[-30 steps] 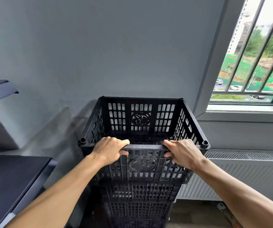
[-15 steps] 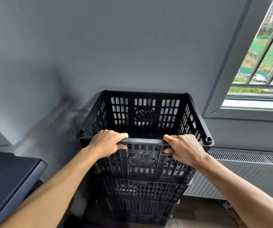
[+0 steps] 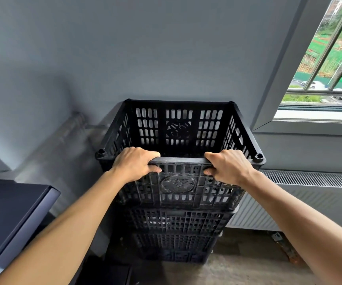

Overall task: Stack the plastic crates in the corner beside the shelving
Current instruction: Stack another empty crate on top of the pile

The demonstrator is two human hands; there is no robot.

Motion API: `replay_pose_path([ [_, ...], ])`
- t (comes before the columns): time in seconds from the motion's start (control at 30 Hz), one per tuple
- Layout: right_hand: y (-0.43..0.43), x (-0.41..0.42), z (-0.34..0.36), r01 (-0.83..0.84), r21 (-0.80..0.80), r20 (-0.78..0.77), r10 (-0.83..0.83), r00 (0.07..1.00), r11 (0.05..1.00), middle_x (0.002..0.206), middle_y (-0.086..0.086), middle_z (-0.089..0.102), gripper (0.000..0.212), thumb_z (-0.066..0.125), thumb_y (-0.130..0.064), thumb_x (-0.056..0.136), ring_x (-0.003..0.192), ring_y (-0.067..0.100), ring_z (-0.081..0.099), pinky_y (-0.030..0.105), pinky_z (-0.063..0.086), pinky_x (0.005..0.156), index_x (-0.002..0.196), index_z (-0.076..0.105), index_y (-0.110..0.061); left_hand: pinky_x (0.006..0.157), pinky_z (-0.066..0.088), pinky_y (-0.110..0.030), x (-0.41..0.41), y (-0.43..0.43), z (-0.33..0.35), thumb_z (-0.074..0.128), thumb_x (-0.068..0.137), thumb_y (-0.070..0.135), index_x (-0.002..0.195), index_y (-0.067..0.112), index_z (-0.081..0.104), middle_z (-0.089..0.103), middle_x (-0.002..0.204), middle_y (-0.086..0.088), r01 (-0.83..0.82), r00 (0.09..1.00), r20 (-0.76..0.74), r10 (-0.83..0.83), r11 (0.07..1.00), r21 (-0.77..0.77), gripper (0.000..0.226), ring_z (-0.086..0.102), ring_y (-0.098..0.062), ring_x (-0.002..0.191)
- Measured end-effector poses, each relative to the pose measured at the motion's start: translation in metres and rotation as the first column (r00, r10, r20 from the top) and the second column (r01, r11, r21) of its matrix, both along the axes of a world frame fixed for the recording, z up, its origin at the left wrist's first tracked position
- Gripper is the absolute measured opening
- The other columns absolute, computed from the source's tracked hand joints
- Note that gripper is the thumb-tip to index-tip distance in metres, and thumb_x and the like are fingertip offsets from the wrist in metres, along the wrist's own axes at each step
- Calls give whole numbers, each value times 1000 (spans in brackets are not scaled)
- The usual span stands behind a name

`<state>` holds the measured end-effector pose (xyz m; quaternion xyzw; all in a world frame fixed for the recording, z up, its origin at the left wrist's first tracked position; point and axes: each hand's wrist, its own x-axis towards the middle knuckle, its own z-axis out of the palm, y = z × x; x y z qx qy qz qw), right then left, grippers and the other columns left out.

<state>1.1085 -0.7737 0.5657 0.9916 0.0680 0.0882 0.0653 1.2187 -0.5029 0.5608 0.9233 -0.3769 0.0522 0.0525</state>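
My left hand and right hand are bare, with no gloves, rings or watch on them. My forearms are uncovered as far as they show. No sleeve reaches into view.

Daylight comes in from the window at the upper right, and the green ground outside is bright while the sky at the top corner is nearly washed out. The room itself is dimmer, a cool grey-blue. The wall is evenly lit with a soft, broad shadow falling to the left of the top crate, down toward the shelf. Light shows through the slots in the crate's far side. The floor under the stack is dark. Both forearms are well lit and sharp. Straight lines bend toward the frame edges: the window frame and bars lean strongly, a wide-angle effect. The picture is crisp in the centre and slightly softer at the corners.
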Motion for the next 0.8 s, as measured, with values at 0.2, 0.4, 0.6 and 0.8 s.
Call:
replay_pose_path([
  [0.2,3,-6,3,28,0,-31,-28,999,1000,71,-4,64,34,61,-51,88,64,20,63,33,51,59,100,55,-20,84,50,-38,-4,0,3,59,84,62,125,32,60,72,85,3,24,1000,-10,-23,1000,19,50,68,-20,83],
  [0.4,2,-18,1,28,-13,-45,-29,999,1000,70,-4,63,35,61,-51,89,58,17,59,28,45,54,102,56,-19,81,53,-38,-8,1,0,58,85,60,124,30,60,71,80,3,73,997,2,-73,997,16,50,66,-19,75],
  [0.6,-2,-13,2,27,-23,-35,-28,999,999,65,-5,59,34,62,-51,88,56,18,57,29,46,52,96,52,-19,76,51,-37,-4,-3,-1,60,85,60,114,31,62,65,73,6,69,997,22,-69,998,-8,41,65,-21,76],
  [0.8,-5,-8,2,-3,-57,-35,1,999,998,61,-5,59,32,63,-49,88,52,16,57,30,50,49,93,53,-19,65,42,-33,-3,-3,-9,59,85,60,94,27,59,58,65,9,64,996,68,-62,998,-28,34,59,-17,66],
])
